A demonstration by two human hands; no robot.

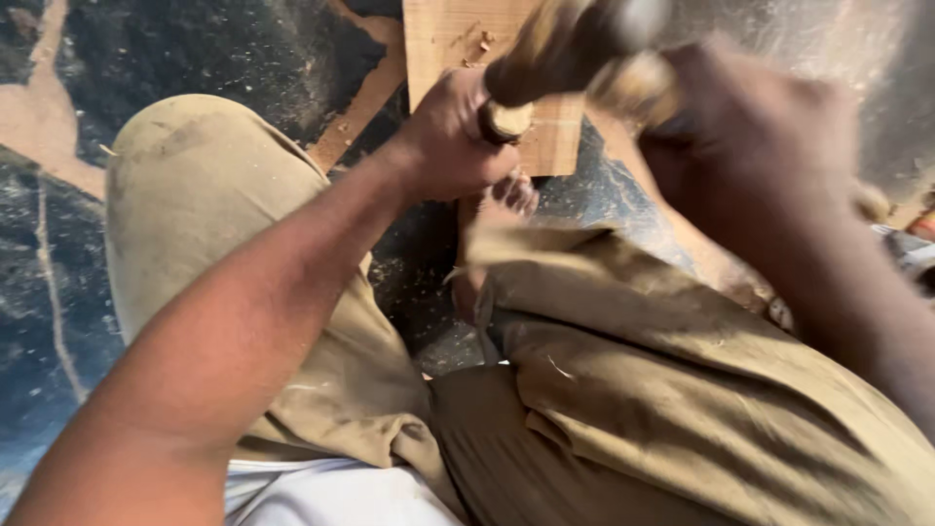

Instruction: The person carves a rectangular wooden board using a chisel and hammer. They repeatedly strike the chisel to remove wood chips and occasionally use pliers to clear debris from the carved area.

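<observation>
Nearest to me are my own knees in dusty khaki trousers point(292, 292), folded as I sit on the dark floor point(224, 58), with my bare foot point(506, 195) just under my left fist. My left hand point(453, 136) is closed tight round the wooden chisel handle point(506, 119); only the round butt end shows above my curled fingers, and the blade is hidden below my palm, so I cannot tell exactly where its edge sits. The handle feels to me like a stiff, light thing, dry wood that should not slip, and the right place to take it is low on the shank as I have it, leaving the butt bare for striking. Just above and to the right of that fist my right hand point(750, 146) is wrapped round the wooden mallet point(575, 44), blurred, its head hanging over the butt but apart from it. The mallet I judge heavier at the head, rigid, best gripped well back along its handle. Beyond my left hand lies the pale wooden board point(458, 49), flat on the floor with chips scattered on it; it looks firm and stiff, yet soft enough to splinter along the grain. Off past my right wrist something metallic point(911, 248) shows, too blurred to name.
</observation>
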